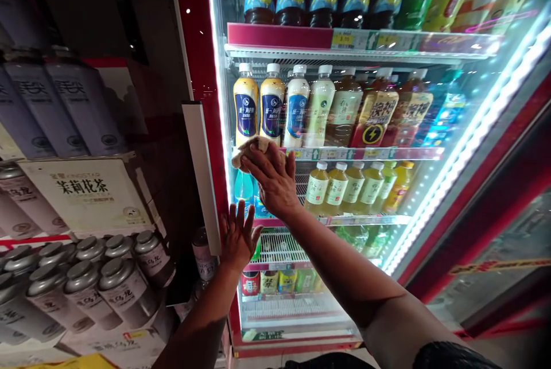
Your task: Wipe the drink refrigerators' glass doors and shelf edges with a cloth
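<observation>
My right hand (273,177) presses a folded beige cloth (246,152) against the glass door of a lit drinks fridge, its fingers lying over the cloth. Lower down and to the left, my left hand (239,235) rests with fingers spread near the door's left edge and holds nothing. Behind the glass, just above the cloth, stands a yellow-capped row beginning with a milk tea bottle (246,108) with a dark blue label. A blue drink bottle (243,186) shows partly between my two hands.
A white vertical door handle (202,177) runs along the fridge's left side. To the left, shelves hold several silver-lidded cans (124,288), a cream tea box (88,194) and tall purple-grey bottles (81,105). Another red-framed fridge door (482,294) stands at right.
</observation>
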The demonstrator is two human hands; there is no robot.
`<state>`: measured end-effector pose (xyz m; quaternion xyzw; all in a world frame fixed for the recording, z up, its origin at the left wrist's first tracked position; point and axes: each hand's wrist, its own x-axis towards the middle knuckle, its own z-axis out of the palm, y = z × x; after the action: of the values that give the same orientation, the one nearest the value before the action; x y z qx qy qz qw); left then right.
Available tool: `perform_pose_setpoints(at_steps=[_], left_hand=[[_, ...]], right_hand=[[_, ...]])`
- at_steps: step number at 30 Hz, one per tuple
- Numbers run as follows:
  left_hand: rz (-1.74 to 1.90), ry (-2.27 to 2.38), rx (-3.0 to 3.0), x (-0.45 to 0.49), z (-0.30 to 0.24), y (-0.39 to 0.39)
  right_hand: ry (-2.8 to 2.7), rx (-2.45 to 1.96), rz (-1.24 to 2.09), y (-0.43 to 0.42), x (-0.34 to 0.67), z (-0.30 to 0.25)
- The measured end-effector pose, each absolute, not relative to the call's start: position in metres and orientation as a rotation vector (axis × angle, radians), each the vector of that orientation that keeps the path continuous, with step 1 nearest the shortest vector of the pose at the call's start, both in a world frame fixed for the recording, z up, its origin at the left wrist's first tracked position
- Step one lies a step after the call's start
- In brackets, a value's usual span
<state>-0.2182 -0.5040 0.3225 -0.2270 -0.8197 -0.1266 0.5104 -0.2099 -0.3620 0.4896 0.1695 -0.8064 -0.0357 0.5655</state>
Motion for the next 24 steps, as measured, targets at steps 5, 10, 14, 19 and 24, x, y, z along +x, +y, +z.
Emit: perform_pose_setpoints(at_steps=[5,10,14,19,24], left_hand=[[-0.373,-1.976,-0.551,-0.22,0.311,-0.503],[-0.377,-1.988,-0.575,-0.218,0.307,-0.505],[-0.386,-2.02,-0.574,-0.213,0.309,-0.506],[-0.415,-2.058,-0.535,-0.209,0.307,-0.502],[-0.421,-2.075,-0.549,-0.208,0.304,-0.501]], right_hand=[[-1.831,0.373,-0.061,-0.385,-0.217,0.489],[-1.822,0.562,-0.111,-0.378,-0.21,0.451],[-1.839,0.486,-0.045,-0.364,-0.207,0.456],[-1.831,0.384,-0.037,-0.373,-0.214,0.471],[-1.892,0.57,-0.121,-0.367,-0.204,0.437]])
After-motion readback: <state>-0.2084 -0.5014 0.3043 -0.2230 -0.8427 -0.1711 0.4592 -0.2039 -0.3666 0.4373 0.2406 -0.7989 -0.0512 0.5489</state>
